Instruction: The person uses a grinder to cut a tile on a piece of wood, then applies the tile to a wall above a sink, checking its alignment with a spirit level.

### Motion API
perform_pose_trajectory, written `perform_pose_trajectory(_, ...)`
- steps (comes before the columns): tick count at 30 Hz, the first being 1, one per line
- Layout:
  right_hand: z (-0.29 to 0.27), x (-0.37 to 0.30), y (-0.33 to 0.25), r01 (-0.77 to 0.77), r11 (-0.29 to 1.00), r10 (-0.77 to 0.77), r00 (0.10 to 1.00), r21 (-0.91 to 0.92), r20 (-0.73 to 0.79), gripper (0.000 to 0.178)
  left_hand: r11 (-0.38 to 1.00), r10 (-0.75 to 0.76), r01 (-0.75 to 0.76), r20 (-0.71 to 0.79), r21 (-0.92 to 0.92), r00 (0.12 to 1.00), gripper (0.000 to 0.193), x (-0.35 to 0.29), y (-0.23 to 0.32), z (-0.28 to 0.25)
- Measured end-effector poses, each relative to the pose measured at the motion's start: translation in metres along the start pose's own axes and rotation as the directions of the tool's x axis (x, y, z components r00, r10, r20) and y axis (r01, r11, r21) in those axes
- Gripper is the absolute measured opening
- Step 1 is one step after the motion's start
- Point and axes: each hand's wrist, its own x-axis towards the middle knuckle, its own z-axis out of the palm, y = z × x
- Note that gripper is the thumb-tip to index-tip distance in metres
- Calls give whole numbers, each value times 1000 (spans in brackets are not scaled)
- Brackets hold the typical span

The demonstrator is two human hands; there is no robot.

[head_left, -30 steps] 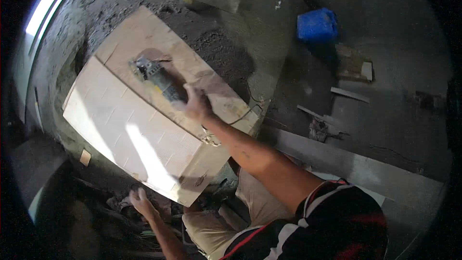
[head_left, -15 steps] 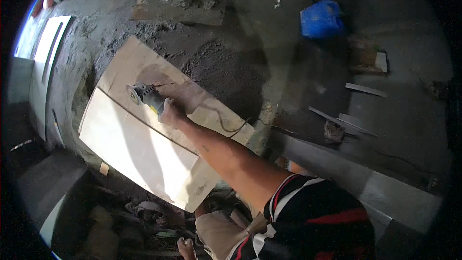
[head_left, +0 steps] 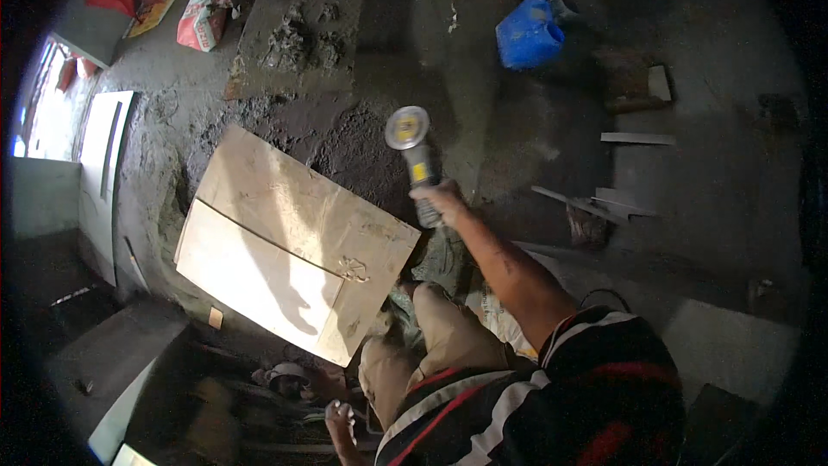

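Note:
My right hand (head_left: 442,200) is wrapped round the dark body of an angle grinder (head_left: 420,171) with a yellow label. The grinder is held up past the right corner of a pale board (head_left: 371,250), its round disc (head_left: 406,128) pointing away from me. A second, whiter board (head_left: 233,267) lies on the pale one, partly sunlit. Low in the view, my left hand (head_left: 339,421) is beside my leg, fingers curled. Something whitish shows at its fingers; whether that is dust or a small object I cannot make out.
Wet grey mortar (head_left: 336,134) spreads behind the boards, with a mortar-heaped sheet (head_left: 250,52) beyond. A blue jerrycan (head_left: 528,34) stands far right, thin strips (head_left: 638,139) nearer. A red-and-white sack (head_left: 203,17) is far left. A slotted white panel (head_left: 105,147) stands at left.
My right hand has lifted the grinder off the boards and swung it right, its disc now facing away. My left hand has risen slightly. The view has shifted too.

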Motion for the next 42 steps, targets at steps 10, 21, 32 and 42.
perform_pose_trajectory(10, -214, -75, -17, -101, 989, 64, 951, -106, -301, 28, 969, 245, -244, -73, 24, 967, 45, 67, 49, -65)
perform_pose_trajectory(21, -279, -29, 1, -579, 669, 359, 801, -466, -479, 86, 999, 26, -21, -176, 30, 984, 26, 18, 13, -45)
perform_pose_trajectory(32, -409, 185, 0, -516, 363, 591, 771, -776, -236, 81, 997, 73, -71, -64, 30, 995, 9, -87, 93, 137)
perform_pose_trajectory(42, -404, 193, -116, -395, 358, 347, 898, -846, -273, 56, 677, 597, -627, 211, 385, 774, 23, -103, 227, 214)
